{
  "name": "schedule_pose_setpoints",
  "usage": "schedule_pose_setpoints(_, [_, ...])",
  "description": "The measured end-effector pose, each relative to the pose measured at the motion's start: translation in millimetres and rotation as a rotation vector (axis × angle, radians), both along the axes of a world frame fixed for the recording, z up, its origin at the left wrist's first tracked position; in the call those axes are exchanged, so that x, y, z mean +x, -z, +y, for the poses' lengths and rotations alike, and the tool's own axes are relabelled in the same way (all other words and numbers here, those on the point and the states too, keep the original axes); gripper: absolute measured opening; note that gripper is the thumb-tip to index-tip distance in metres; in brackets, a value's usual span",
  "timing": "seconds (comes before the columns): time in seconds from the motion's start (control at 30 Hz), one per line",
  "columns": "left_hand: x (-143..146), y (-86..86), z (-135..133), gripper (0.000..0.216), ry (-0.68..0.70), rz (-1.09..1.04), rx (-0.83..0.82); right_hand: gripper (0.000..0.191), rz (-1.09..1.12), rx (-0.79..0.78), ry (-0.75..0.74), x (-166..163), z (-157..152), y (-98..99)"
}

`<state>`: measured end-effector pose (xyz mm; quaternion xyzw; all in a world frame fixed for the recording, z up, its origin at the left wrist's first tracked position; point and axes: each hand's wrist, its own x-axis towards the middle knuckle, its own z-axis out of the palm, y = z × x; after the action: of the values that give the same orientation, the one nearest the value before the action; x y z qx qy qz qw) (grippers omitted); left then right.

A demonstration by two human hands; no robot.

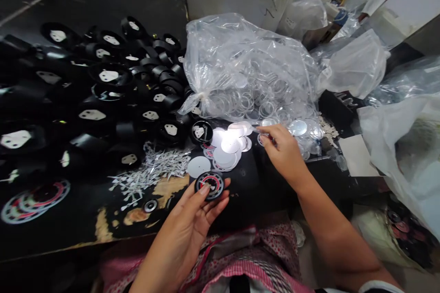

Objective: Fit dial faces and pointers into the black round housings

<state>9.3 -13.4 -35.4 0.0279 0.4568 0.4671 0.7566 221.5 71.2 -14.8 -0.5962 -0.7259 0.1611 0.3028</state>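
Note:
My left hand [194, 224] is closed around a small round gauge [212, 187] with a black rim and a red and white dial, thumb lying on its face. Farther right, my right hand [287, 158] is pinched at the edge of the loose clear covers; what sits between its fingertips is too small to make out. Between the hands lies an overlapping pile of silvery dial discs [228, 142], some with printed faces showing. Left of them is a heap of small white pointers [154, 171]. An open black gauge case [201, 132] stands just behind the discs.
Many black gauge cases [110, 75] with white plates crowd the table's left side. Printed dials [36, 201] lie front left, a small ring [150, 205] nearer me. A large plastic bag [250, 64] of clear round covers stands behind; more bags [355, 64] and white paper [360, 155] are at right.

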Motion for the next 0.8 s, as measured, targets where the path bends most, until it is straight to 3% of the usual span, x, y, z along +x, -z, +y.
schedule_pose_setpoints(0.07, [-1,-0.2,-1,0.030,0.003,-0.037,0.009,0.027,0.253,-0.160,-0.063,-16,-17,-9.6])
schedule_pose_setpoints(0.13, [0,-0.7,-2,0.033,-0.005,-0.052,0.016,0.028,0.366,-0.268,-0.197,-36,-34,-16.4])
schedule_pose_setpoints(0.2, [1,0.1,-3,0.034,-0.021,-0.023,0.064,0.029,0.309,-0.229,-0.301,-53,-46,-18.5])
schedule_pose_setpoints(0.33, [-2,7.3,-9,0.034,0.039,0.134,0.196,0.028,0.143,-0.145,-0.343,-69,-49,-17.8])
schedule_pose_setpoints(0.4, [-6,10.4,-13,0.037,0.108,0.260,0.267,0.023,0.181,-0.174,-0.333,-71,-46,-19.0])
schedule_pose_setpoints(0.47, [-9,10.0,-16,0.040,0.176,0.417,0.358,0.029,0.179,-0.185,-0.290,-75,-44,-19.6])
schedule_pose_setpoints(0.6, [-7,-0.5,-15,0.036,0.250,0.681,0.506,0.041,0.059,-0.036,-0.225,-86,-42,-12.3])
schedule_pose_setpoints(0.67, [-7,-4.9,-12,0.036,0.254,0.738,0.533,0.043,0.063,0.012,-0.227,-92,-42,-8.1])
schedule_pose_setpoints(0.8, [-40,6.0,-31,0.038,0.299,0.810,0.426,0.045,0.130,-0.144,-0.368,-94,-47,-22.9])
